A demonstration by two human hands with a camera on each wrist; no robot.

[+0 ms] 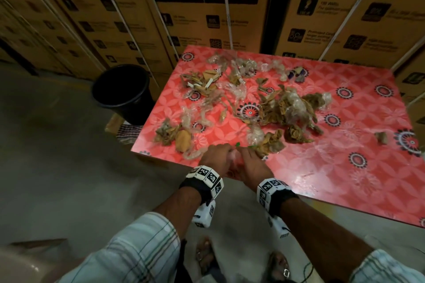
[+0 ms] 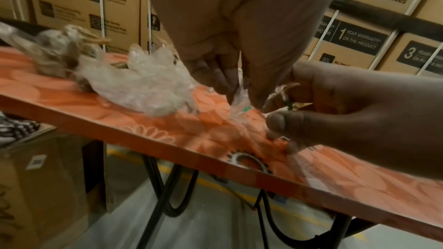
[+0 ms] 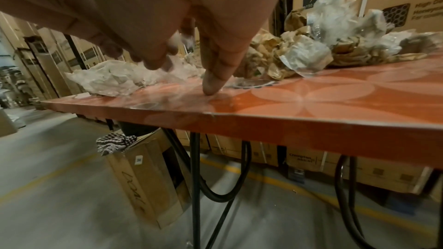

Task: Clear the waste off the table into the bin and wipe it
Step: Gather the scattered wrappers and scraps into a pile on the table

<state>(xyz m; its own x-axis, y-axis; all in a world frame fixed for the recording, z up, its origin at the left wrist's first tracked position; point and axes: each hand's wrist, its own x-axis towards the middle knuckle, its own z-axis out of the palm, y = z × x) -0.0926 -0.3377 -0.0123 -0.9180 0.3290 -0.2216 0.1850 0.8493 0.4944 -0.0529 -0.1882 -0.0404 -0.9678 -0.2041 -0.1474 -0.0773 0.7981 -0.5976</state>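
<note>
Both forearms reach forward and down to the near edge of the bench [image 1: 345, 167], wrists close together, each strapped with a marker-printed band. The left hand [image 1: 215, 156] points its fingers down and pinches a thin strip of clear plastic film [image 2: 239, 105] with a small green fleck on it. The right hand [image 1: 249, 166], just beside the left, curls its fingers round a small scrap of brown paper [image 2: 287, 92], one fingertip pressed to the bench top. The bench is a glossy red board with pale petal patterns on black bent-wire legs. Crumpled brown paper and crinkled clear wrap, the waste [image 1: 282, 108], lie scattered across its middle and far side. The round black bin [image 1: 122, 92] stands just off the bench's far left corner.
</note>
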